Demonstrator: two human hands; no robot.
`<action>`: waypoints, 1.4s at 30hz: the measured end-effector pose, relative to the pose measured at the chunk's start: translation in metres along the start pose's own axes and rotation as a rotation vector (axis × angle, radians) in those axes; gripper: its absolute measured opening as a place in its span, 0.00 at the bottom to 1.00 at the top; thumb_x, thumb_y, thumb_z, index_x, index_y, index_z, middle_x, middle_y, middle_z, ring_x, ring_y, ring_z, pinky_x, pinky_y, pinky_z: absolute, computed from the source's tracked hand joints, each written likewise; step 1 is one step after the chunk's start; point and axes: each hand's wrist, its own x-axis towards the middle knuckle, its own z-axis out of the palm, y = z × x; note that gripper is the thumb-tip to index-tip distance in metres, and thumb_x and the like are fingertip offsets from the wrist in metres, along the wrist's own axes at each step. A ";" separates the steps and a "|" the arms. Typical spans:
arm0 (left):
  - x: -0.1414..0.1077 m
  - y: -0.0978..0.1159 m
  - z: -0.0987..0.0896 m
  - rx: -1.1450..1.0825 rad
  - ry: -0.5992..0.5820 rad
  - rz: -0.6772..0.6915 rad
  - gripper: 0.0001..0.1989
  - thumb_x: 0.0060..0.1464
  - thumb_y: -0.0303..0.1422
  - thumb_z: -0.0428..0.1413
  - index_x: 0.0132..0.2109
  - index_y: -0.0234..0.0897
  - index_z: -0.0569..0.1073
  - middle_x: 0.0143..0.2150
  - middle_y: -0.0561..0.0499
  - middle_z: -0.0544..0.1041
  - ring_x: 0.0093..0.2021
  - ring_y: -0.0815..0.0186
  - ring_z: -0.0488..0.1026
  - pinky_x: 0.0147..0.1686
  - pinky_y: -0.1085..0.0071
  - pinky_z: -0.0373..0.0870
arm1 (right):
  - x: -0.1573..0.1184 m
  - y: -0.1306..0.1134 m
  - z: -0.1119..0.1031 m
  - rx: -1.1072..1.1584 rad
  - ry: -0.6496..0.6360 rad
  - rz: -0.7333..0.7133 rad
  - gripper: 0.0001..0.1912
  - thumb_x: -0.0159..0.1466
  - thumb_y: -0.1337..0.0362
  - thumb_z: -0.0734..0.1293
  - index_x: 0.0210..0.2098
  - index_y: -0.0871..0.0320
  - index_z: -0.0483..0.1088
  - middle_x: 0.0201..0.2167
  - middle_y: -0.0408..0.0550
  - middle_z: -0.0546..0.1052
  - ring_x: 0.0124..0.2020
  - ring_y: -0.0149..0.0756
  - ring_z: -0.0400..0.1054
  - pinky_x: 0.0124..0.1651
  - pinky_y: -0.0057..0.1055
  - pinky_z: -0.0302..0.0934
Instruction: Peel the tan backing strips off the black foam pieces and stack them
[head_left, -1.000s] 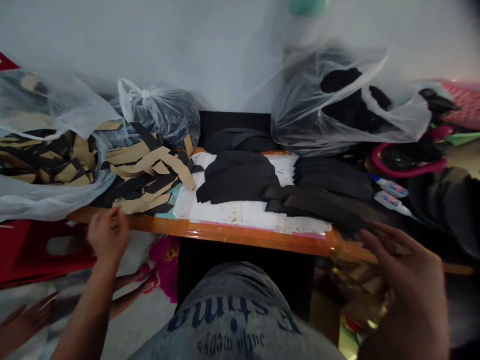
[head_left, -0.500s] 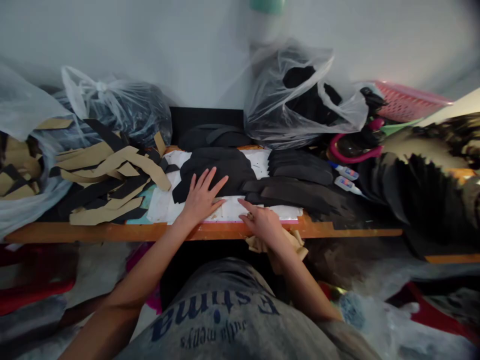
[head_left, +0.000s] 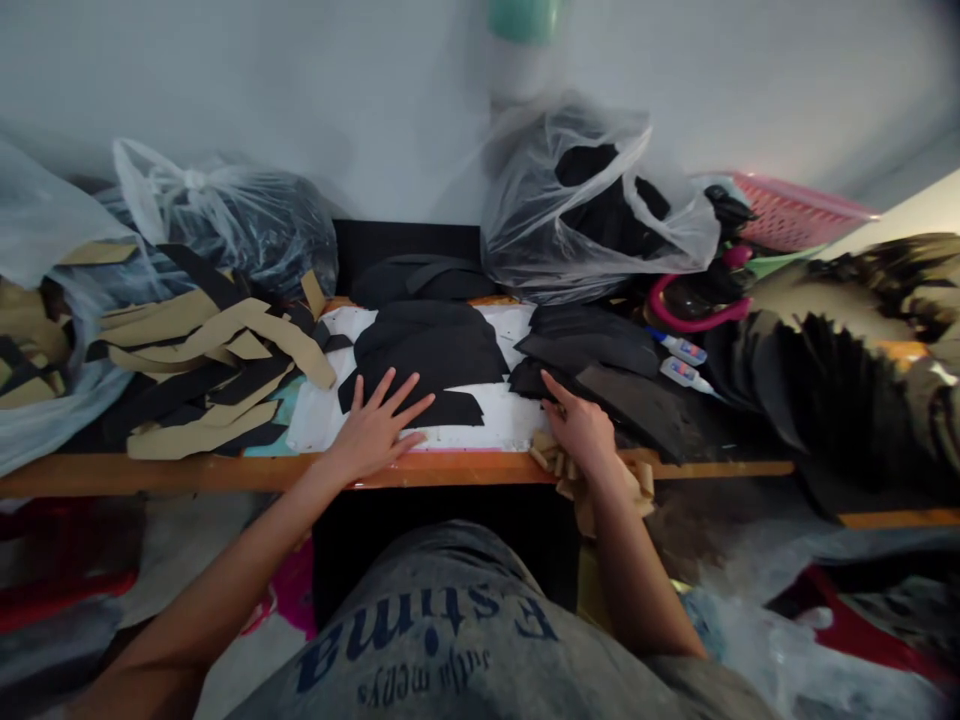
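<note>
My left hand [head_left: 377,430] lies flat with fingers spread on a white sheet [head_left: 495,425], touching the lower edge of a black cut sheet [head_left: 427,355]. My right hand [head_left: 577,425] rests its fingertips on a stack of dark cut pieces [head_left: 600,370]. Crumpled tan scraps [head_left: 592,482] bunch up below my right wrist at the edge of the orange table [head_left: 180,474]. Whether my right hand grips anything is hidden. To the left lies a heap of tan and black strips [head_left: 210,355].
Tied and open plastic bags [head_left: 225,235] [head_left: 592,200] holding black pieces stand along the wall. Two glue bottles [head_left: 682,350] lie to the right, near a bundle of tan-and-black strips [head_left: 847,360]. A pink basket [head_left: 795,212] sits behind.
The view has swung away from the left, and both hands have come in onto the sheet. My right hand has since moved right onto the dark pieces, which shifted. The tan scraps moved with it.
</note>
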 end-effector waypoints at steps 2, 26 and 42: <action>-0.015 0.008 -0.001 -0.055 -0.056 0.029 0.30 0.68 0.47 0.47 0.73 0.57 0.53 0.77 0.49 0.52 0.77 0.44 0.45 0.68 0.27 0.37 | -0.008 -0.004 0.000 0.066 0.000 -0.056 0.28 0.71 0.55 0.62 0.70 0.46 0.63 0.35 0.52 0.83 0.36 0.47 0.78 0.38 0.34 0.63; -0.023 -0.103 -0.039 0.037 0.198 -0.211 0.18 0.64 0.27 0.45 0.53 0.37 0.76 0.59 0.41 0.77 0.67 0.47 0.66 0.68 0.29 0.39 | -0.059 -0.096 0.007 0.579 -0.162 -0.619 0.14 0.69 0.59 0.68 0.53 0.53 0.78 0.47 0.50 0.84 0.45 0.42 0.79 0.47 0.32 0.68; -0.028 0.039 -0.052 -0.409 0.427 0.233 0.16 0.63 0.22 0.52 0.56 0.38 0.70 0.52 0.43 0.77 0.52 0.66 0.76 0.51 0.68 0.75 | -0.054 -0.124 0.001 0.879 -0.008 -0.739 0.08 0.70 0.66 0.64 0.41 0.56 0.77 0.38 0.48 0.82 0.39 0.35 0.76 0.43 0.29 0.66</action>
